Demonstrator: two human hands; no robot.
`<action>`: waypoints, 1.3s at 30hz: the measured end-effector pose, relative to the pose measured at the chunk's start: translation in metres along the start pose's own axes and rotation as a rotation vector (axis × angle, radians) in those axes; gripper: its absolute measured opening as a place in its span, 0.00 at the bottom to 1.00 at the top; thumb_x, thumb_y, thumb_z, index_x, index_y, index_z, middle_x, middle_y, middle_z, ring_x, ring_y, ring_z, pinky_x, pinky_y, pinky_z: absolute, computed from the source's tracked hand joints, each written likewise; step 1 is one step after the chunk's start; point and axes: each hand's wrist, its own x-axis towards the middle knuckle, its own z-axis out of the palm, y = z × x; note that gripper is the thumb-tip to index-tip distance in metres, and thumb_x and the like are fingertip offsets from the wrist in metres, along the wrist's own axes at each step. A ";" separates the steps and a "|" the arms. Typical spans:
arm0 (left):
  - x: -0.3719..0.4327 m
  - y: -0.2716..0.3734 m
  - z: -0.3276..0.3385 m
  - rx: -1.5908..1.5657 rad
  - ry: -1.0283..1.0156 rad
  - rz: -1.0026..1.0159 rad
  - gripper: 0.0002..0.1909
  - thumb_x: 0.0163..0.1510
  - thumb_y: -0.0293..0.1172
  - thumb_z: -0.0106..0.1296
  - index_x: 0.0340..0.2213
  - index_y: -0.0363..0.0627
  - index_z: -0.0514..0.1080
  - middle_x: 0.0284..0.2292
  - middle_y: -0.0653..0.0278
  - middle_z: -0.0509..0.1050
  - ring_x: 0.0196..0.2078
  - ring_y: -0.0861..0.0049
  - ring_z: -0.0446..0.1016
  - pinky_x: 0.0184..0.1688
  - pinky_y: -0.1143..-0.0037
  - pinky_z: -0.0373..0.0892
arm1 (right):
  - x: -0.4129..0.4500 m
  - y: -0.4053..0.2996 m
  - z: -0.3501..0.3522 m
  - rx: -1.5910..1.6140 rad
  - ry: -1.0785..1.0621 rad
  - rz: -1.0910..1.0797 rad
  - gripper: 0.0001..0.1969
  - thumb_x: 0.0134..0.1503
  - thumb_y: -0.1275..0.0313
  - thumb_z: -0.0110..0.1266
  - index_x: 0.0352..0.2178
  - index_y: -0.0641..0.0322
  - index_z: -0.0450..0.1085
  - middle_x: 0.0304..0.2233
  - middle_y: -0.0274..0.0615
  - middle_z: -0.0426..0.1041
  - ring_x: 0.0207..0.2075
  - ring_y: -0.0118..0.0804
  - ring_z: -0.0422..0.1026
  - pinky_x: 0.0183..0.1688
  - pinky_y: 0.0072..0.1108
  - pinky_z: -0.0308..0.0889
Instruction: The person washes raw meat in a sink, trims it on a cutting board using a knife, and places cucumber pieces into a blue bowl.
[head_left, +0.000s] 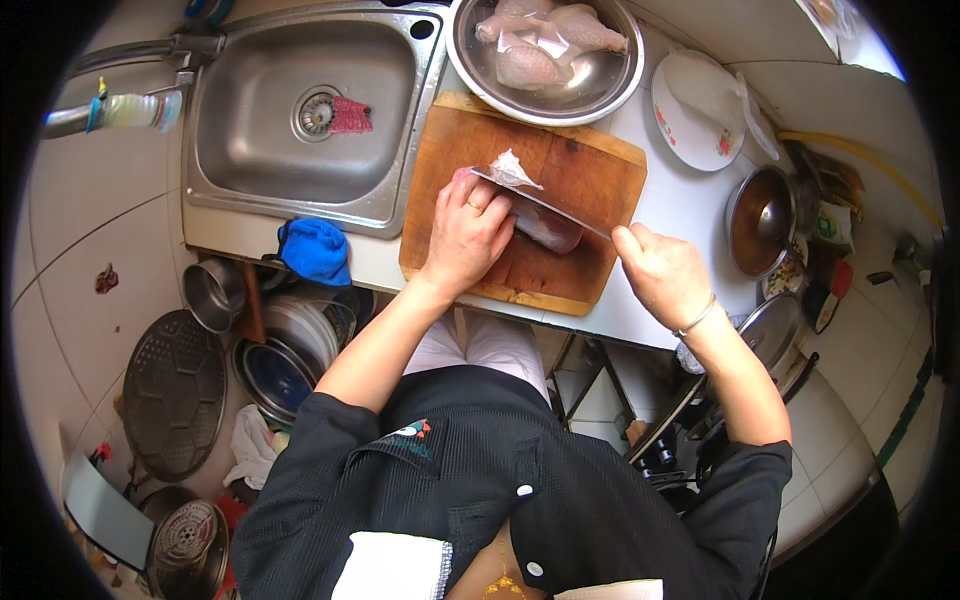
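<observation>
On the wooden cutting board (600, 165) lies a piece of raw meat (553, 229). My left hand (471, 229), with a ring on one finger, presses on the meat with bent fingers and partly hides it. My right hand (664, 270) grips a kitchen knife, its handle covered by the fist. The knife's blade (559, 210) slants across the board over the meat, its far end close to my left fingertips. Just beyond the blade, a pale scrap of skin or fat (513, 168) rests on the board.
Raw chicken legs (529, 60) sit in a steel bowl (637, 56) touching the board's far edge. Left is a steel sink (255, 127) with a pink mesh cloth (351, 115) by the drain. A blue cloth (315, 251) hangs at the counter edge. Right stand a floral plate (686, 142) and a metal bowl (750, 247).
</observation>
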 end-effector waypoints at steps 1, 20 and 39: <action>-0.001 0.000 0.003 -0.004 0.003 -0.014 0.17 0.39 0.27 0.58 0.35 0.45 0.70 0.40 0.60 0.68 0.49 0.58 0.63 0.52 0.62 0.59 | 0.002 -0.001 -0.001 0.010 0.002 -0.007 0.06 0.45 0.77 0.47 0.26 0.58 0.59 0.20 0.40 0.64 0.21 0.41 0.70 0.22 0.28 0.67; -0.012 0.000 0.021 -0.116 0.009 -0.066 0.22 0.40 0.24 0.55 0.42 0.41 0.68 0.44 0.54 0.66 0.51 0.53 0.60 0.57 0.56 0.55 | 0.017 0.013 0.032 0.094 0.099 -0.094 0.05 0.48 0.75 0.45 0.29 0.59 0.60 0.21 0.40 0.65 0.20 0.41 0.70 0.21 0.28 0.67; 0.077 -0.027 -0.001 0.024 -0.253 -0.064 0.07 0.42 0.29 0.53 0.24 0.40 0.69 0.28 0.55 0.70 0.35 0.56 0.70 0.36 0.63 0.66 | -0.064 -0.025 0.105 0.077 0.390 0.475 0.34 0.46 0.82 0.45 0.56 0.42 0.60 0.31 0.42 0.63 0.34 0.42 0.66 0.38 0.31 0.63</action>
